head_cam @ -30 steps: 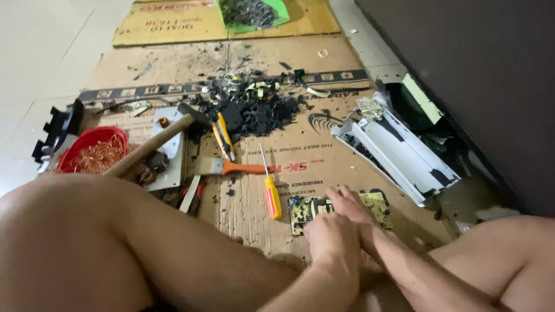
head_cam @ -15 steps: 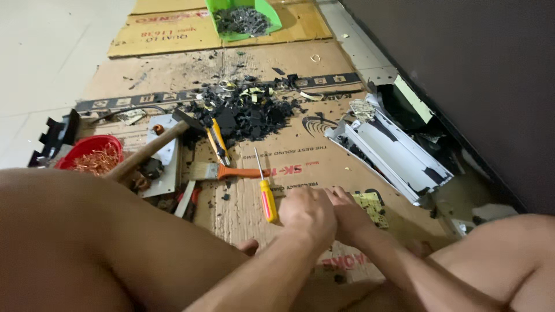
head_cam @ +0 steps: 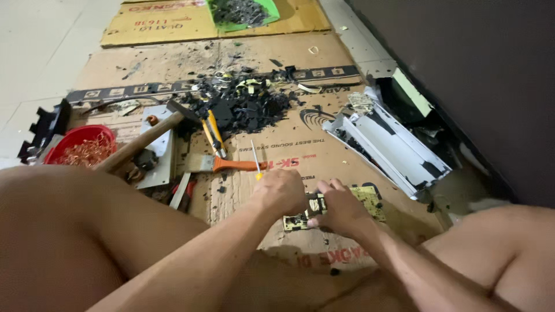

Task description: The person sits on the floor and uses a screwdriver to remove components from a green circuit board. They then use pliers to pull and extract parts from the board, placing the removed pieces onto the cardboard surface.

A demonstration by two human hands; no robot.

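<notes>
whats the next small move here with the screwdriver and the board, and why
Probably tip the yellow-handled screwdriver down so its tip meets the circuit board. The left hand grips the handle with the shaft pointing up and away from the board, while the right hand already pins the board flat on the cardboard. The tool is held and the board steadied, but the two are not yet in contact.

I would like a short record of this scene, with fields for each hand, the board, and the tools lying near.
left hand: closed around a yellow-handled screwdriver, its shaft pointing up and away
right hand: pressing on the circuit board
circuit board: flat on the cardboard sheet, partly covered by both hands
tools nearby: hammer, orange-handled scraper, yellow pliers
debris: pile of black fragments
containers: red bowl with copper wire
</notes>
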